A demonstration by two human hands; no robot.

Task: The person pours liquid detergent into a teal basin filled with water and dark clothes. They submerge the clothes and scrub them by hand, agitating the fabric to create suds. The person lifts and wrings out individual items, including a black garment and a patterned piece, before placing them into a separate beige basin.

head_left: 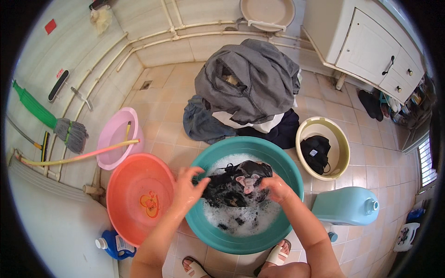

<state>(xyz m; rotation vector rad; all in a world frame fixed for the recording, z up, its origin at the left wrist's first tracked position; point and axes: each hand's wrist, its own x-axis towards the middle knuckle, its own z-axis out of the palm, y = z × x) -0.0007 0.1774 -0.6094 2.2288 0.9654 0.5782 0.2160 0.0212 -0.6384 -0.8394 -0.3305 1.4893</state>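
A wet black garment (227, 185) with a pale pink printed figure is stretched above white suds (243, 224) in a large teal basin (200, 224). My left hand (186, 187) grips its left edge, with dark cloth between thumb and fingers. Curled over its right end, my right hand (277, 187) holds the cloth beside the pink figure. The garment's lower edge meets the foam, and its exact kind cannot be made out.
An orange basin (121, 208) and pink tub (106, 160) stand left, a hose (88, 155) across the tub. Ahead lies a laundry heap (259, 74). At right are a cream basin (340, 139) holding black cloth (316, 155) and a blue-green jug (340, 206). A blue bottle (111, 244) stands lower left.
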